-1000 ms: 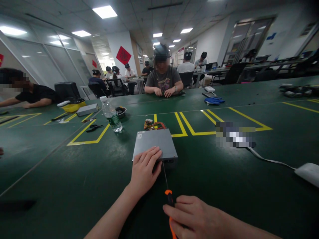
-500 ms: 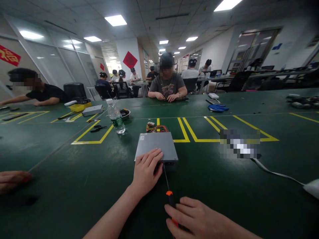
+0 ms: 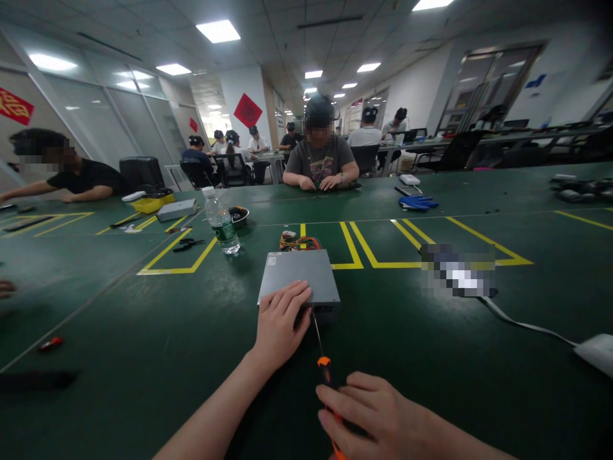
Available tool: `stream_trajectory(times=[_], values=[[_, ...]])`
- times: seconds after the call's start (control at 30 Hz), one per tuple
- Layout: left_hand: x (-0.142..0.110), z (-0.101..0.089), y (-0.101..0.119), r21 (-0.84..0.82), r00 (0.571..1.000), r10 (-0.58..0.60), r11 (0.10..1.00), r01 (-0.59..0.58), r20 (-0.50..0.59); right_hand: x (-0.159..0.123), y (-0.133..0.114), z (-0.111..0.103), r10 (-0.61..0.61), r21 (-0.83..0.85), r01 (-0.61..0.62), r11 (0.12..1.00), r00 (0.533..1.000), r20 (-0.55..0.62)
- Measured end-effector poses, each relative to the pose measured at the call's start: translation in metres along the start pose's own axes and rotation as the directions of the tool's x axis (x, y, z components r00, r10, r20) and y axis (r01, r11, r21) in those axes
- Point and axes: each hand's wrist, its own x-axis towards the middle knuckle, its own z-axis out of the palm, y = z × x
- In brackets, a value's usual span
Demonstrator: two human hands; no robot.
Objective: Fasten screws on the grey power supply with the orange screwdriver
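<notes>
A grey metal computer power supply lies flat on the green table, with its bundle of coloured cables behind it. My left hand grips its front left part, fingers across the top and thumb down at the front side. In my right hand is a screwdriver with an orange and black handle, held by thumb and fingers. Its thin shaft points away from me to the power supply's front side, near my left thumb. Where exactly the tip sits is too small to tell.
A water bottle stands behind on the left, beside a bowl and black pliers. To the right lies a blurred device with a white cable. A red object is at left. Across the table sits a person.
Another person's hand at the left has drawn back, leaving the red object on the table. My hands keep nearly the same pose, the right fingers shifted slightly on the screwdriver handle.
</notes>
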Motion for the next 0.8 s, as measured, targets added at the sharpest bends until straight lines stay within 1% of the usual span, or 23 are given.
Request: stream_trajectory(times=[0.07,0.1,0.17,0.23,0.3,0.37,0.43,0.5,0.53,0.6,0.7,0.73,0.8], values=[[0.000,0.000,0.000,-0.002,1.000,-0.002,1.000,0.002,0.000,-0.002,0.000,0.003,0.027,0.008,-0.027,1.000,0.999,-0.040],[-0.001,0.001,0.000,-0.003,1.000,-0.005,1.000,0.005,0.000,-0.003,0.000,0.003,0.049,0.014,-0.049,0.999,0.998,-0.040],[-0.001,0.001,0.000,-0.005,1.000,-0.009,1.000,0.009,0.000,-0.002,0.000,0.000,0.070,0.025,-0.070,0.997,0.997,0.016],[-0.001,0.002,0.000,-0.004,1.000,-0.010,1.000,0.010,0.000,0.000,0.000,-0.004,0.048,0.029,-0.051,0.998,0.993,0.106],[-0.001,0.001,0.000,-0.002,1.000,-0.009,1.000,0.009,0.002,0.001,0.000,-0.005,0.018,0.025,-0.022,0.999,0.988,0.154],[0.000,0.001,0.000,-0.002,1.000,-0.009,1.000,0.009,0.005,0.000,0.000,-0.001,0.004,0.013,-0.006,1.000,0.993,0.117],[0.000,0.000,0.001,-0.005,1.000,-0.009,1.000,0.009,0.008,-0.003,-0.001,0.006,0.003,-0.003,-0.003,1.000,1.000,0.029],[0.000,-0.001,0.002,-0.005,1.000,-0.007,1.000,0.007,0.006,-0.005,-0.001,0.011,0.023,-0.005,-0.023,1.000,0.999,-0.034],[0.000,-0.001,0.002,-0.004,1.000,-0.005,1.000,0.005,0.003,-0.006,-0.001,0.012,0.040,0.003,-0.039,0.999,0.998,-0.041],[0.001,-0.001,0.002,-0.003,1.000,-0.002,1.000,0.002,0.002,-0.005,0.000,0.010,0.071,0.034,-0.071,0.997,0.997,0.007],[0.000,0.000,0.001,-0.005,1.000,-0.002,1.000,0.002,0.002,-0.001,0.000,0.002,0.062,0.051,-0.069,0.996,0.988,0.143],[0.000,0.000,0.001,-0.006,1.000,-0.003,1.000,0.003,0.003,0.000,0.000,0.001,0.048,0.044,-0.056,0.997,0.985,0.164],[0.000,0.001,0.000,-0.009,1.000,-0.007,1.000,0.007,0.005,0.001,-0.001,0.002,0.023,0.028,-0.027,0.999,0.989,0.146]])
